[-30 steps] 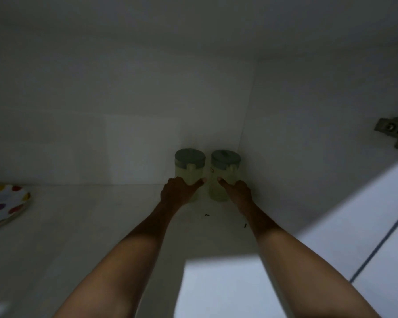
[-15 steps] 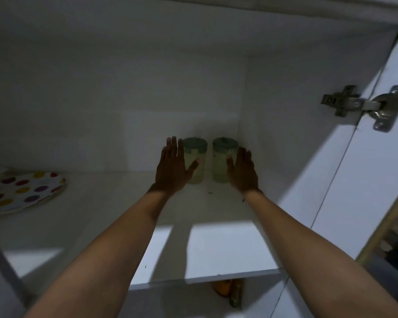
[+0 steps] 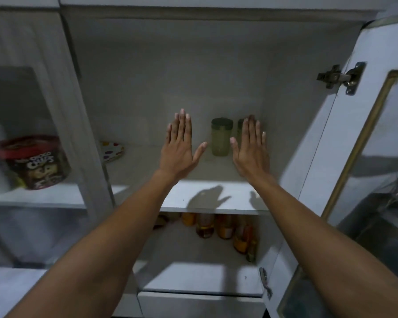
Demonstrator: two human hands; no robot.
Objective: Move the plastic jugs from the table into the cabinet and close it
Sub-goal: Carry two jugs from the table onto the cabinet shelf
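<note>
Both jugs stand at far right of the upper shelf [image 3: 211, 203]: left jug [image 3: 221, 137] in full view, right jug [image 3: 240, 125] mostly hidden behind the right hand [image 3: 251, 148]. Left hand [image 3: 180, 148] and right hand are flat, fingers spread, holding nothing. Next step, by judgement: grasp the door [image 3: 331, 138] by its free edge and swing shut w/o trapping fingers near the hinge [image 3: 339, 76].
</note>
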